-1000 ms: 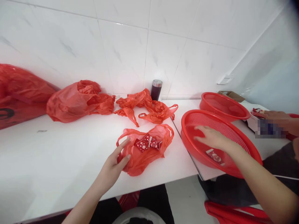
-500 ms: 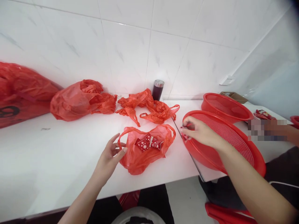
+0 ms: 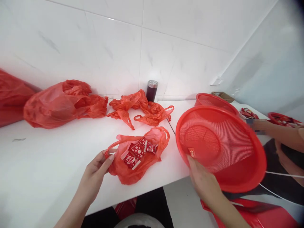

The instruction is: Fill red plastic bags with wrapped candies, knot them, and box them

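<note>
Just left of the frame's centre bottom, the left hand (image 3: pixel 95 174) has its thumb and fingers clamped on a handle of a thin red plastic bag (image 3: pixel 128 177). The bag sits on the white surface (image 3: pixel 59 155) near the middle of the frame, its mouth spread and facing up. Several red-and-white packets (image 3: pixel 138 150) lie inside, some dotted, one with a pale oval print.

Right of centre, the right hand (image 3: pixel 203 179) crosses the lower-left rim of a round, perforated red basket (image 3: pixel 235 136), which leans so that its inside faces the viewer. The fingertips are beside a small red item (image 3: pixel 191 152) with white marks; blur and angle hide whether these fingers are closed on the rim or on that item, so I cannot tell their state.

Behind the plastic bag, in the middle of the frame, crumpled red bags (image 3: pixel 155 116) lie near a dark bottle (image 3: pixel 151 91) with a silvery lid. A bulging red bag (image 3: pixel 51 106) rests at middle left, and another red bag (image 3: pixel 11 99) is cut off by the left edge. A second red basket (image 3: pixel 215 103) stands behind the leaning one; at right, another person's arm (image 3: pixel 281 131) reaches in.
</note>
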Demonstrator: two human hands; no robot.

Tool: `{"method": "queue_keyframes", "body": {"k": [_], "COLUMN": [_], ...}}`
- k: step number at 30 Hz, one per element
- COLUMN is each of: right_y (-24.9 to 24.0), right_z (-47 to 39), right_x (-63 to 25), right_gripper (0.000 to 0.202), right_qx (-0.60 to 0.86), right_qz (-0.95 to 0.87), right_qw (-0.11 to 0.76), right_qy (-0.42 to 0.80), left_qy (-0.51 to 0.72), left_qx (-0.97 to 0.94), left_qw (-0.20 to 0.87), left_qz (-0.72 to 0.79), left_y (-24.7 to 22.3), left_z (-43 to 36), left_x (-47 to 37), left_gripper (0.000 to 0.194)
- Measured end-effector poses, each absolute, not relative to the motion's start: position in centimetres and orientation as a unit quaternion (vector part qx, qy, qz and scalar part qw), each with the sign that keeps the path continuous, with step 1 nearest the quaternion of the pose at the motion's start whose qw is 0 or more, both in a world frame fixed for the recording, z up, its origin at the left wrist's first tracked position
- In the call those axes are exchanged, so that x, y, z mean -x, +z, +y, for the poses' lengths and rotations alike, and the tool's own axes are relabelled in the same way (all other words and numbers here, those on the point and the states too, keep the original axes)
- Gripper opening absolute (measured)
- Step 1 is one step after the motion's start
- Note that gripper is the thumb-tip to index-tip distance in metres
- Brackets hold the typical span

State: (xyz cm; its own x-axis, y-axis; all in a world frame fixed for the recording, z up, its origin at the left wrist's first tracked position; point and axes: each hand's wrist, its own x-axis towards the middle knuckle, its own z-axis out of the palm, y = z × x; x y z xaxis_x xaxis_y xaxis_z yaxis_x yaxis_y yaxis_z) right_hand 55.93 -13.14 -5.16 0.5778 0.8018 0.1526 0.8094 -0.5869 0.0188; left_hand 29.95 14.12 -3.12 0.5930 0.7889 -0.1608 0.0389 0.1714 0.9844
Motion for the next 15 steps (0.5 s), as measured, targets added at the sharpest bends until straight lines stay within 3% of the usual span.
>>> {"method": "queue_keyframes", "body": {"k": [3, 6, 13, 15], "right_y": [-7.0, -5.6, 1.3, 2.1], "right_z": [-12.8, -12.2, -9.0, -7.5], "right_x": [-53.4, -53.9, -60.0, -62.1], "right_gripper": [0.063, 0.059, 0.047, 0.050], "right_qx": [0.873, 0.869, 0.828, 0.835], "right_qz": [-0.477, -0.489, -0.510, -0.488], "right_qw": [0.024, 0.035, 0.203, 0.213], "right_qy": [-0.100, -0.062, 0.117, 0.139], "left_qy": [0.272, 0.272, 0.292, 0.303], "left_qx": [-0.580, -0.589, -0.589, -0.578], "left_qw": [0.679, 0.671, 0.658, 0.659], "left_qz": [0.358, 0.360, 0.367, 0.373], "left_y": [-3.3, -3.2, -3.3, -3.1], "left_z": [14.1, 14.0, 13.6, 13.5], "left_x": [-30.4, -30.6, -30.2, -29.9], "left_gripper": [0.036, 0.035, 0.033, 0.033]}}
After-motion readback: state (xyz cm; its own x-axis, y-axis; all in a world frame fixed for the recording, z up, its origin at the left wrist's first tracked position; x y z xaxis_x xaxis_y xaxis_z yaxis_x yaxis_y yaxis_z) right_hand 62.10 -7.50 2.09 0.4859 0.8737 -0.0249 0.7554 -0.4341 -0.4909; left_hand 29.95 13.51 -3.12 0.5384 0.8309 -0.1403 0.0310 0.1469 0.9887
